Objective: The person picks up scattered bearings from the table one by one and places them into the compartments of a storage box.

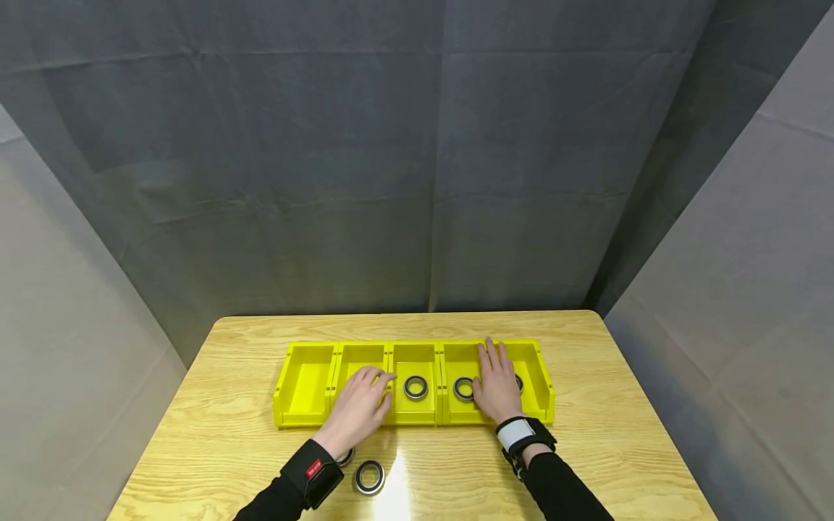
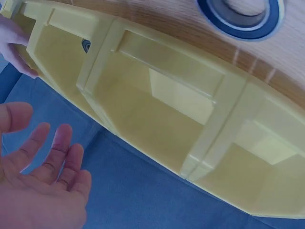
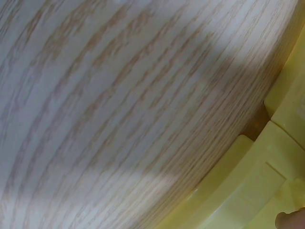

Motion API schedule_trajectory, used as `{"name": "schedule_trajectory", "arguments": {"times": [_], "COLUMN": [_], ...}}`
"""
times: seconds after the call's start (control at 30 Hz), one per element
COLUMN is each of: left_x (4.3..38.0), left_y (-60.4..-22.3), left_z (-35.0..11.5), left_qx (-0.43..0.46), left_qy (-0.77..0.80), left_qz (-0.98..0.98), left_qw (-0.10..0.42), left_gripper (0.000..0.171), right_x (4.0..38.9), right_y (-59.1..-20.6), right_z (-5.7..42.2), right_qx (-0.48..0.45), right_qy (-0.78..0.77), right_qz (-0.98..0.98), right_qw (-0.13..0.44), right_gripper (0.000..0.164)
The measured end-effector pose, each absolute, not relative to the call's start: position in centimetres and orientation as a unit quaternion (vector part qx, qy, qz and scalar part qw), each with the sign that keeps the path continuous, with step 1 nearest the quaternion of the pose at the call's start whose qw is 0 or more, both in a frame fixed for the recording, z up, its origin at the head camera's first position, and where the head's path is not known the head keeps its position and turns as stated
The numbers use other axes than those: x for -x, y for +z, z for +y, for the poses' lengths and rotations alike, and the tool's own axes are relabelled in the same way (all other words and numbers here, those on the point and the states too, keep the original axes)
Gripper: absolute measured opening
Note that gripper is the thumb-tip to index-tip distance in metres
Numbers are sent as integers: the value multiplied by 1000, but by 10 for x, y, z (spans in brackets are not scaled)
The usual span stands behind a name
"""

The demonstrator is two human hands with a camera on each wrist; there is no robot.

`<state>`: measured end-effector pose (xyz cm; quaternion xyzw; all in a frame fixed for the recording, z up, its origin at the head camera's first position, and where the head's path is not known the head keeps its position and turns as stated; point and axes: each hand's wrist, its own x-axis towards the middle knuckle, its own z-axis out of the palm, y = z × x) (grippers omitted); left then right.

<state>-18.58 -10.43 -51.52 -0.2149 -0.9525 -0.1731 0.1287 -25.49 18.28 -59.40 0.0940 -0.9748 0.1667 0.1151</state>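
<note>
A row of yellow bins (image 1: pixel 301 419) stands on the table. My left hand (image 1: pixel 355 409) hovers over the second bin from the left, its fingers loosely bent; the left wrist view shows nothing in its grasp. Fingers fairly straight, my right hand (image 1: pixel 498 391) lies over the divider between the two rightmost bins. A ball bearing (image 1: pixel 463 399) shows just left of that hand, and another bearing (image 1: pixel 520 384) peeks out on its right side, partly covered. One more bearing (image 1: pixel 415 398) lies in the middle bin. Only a fingertip (image 3: pixel 290 220) of the right hand appears in the right wrist view.
In front of the bins, a bearing (image 1: pixel 358 479) lies on the wooden table (image 1: pixel 195 449). Beside it another bearing (image 1: pixel 348 459) is mostly hidden by the left wrist. A grey curtain (image 1: pixel 326 181) hangs behind the table, with pale panels at both sides.
</note>
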Motion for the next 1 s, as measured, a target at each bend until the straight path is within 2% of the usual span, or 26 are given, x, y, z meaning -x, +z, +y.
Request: {"name": "schedule_trajectory", "arguments": {"times": [0.3,0.6,0.83,1.0], "left_x": [169,147,134,131], "left_y": [-517,-532,-541,-544], "left_z": [-122,-129,-124,-121], "left_qx": [186,180,202,219], "left_qy": [-173,-180,-176,-160], "left_qz": [-959,-964,-963,-962], "left_qw": [128,77,22,13], "left_gripper": [24,22,31,31], "right_x": [254,254,254,254], "right_y": [-591,-594,-595,-592], "right_z": [182,182,182,182], "right_qx": [-96,-95,-93,-96], "right_qy": [176,175,175,176], "right_qz": [-972,-973,-973,-973], "right_qw": [119,118,115,116], "right_gripper": [68,69,70,70]}}
